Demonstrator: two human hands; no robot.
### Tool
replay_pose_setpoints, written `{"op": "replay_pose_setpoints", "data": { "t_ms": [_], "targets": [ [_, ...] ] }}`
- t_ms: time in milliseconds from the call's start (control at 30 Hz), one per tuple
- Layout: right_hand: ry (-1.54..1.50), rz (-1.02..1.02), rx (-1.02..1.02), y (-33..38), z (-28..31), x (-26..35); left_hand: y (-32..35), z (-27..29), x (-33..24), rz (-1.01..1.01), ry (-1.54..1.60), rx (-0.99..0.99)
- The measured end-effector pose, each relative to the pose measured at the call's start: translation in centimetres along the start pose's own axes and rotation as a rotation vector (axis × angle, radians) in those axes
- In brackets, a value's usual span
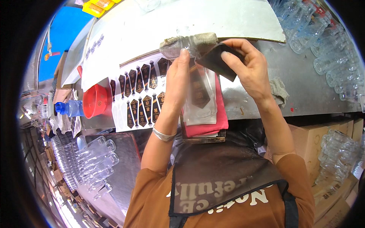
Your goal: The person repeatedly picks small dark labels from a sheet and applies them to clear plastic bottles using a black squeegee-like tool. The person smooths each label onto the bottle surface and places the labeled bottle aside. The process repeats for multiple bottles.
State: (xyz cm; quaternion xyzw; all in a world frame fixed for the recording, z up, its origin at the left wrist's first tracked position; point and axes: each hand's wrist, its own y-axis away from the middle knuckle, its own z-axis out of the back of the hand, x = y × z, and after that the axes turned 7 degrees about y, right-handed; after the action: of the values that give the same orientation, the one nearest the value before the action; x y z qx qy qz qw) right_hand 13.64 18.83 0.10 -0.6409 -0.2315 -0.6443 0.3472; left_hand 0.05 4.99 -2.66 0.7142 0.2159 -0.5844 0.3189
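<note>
My left hand (179, 74) is closed along the side of a clear glass bottle (191, 46), thumb stretched along it; its other fingers are mostly hidden. The bottle lies across a rolled beige cloth (171, 45). Between thumb and fingers, my right hand (249, 64) grips a flat black scraper (218, 60), tilted close to the bottle's right side. Below them a dark tie-shaped decal (200, 89) shows among clear layers over a pinkish-red cloth (221, 110). To the left lies a white sheet (121, 110) with rows of similar dark decals.
A red bowl (95, 100) and a blue-capped clear bottle (74, 108) stand at left. Many clear glass bottles crowd the back right (327, 57) and lower left (97, 159). A crumpled cloth (278, 91) lies right; a white board (228, 19) spans the back.
</note>
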Motion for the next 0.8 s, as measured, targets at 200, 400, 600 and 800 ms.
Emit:
{"op": "replay_pose_setpoints", "data": {
  "t_ms": [200,400,600,800],
  "targets": [
    [0.185,0.103,-0.021,-2.1,-1.1,0.0,0.9,-0.8,-0.6,0.034,0.017,-0.043],
    [0.26,0.227,-0.048,-3.1,-1.6,0.1,1.1,-1.0,-1.0,0.05,0.044,-0.044],
    [0.403,0.301,0.07,-4.2,-1.7,2.1,1.1,-0.8,-0.8,0.069,0.161,0.003],
    [0.587,0.395,0.25,-4.9,-2.3,4.6,0.5,-1.1,0.1,0.039,0.351,-0.115]
  ]
}}
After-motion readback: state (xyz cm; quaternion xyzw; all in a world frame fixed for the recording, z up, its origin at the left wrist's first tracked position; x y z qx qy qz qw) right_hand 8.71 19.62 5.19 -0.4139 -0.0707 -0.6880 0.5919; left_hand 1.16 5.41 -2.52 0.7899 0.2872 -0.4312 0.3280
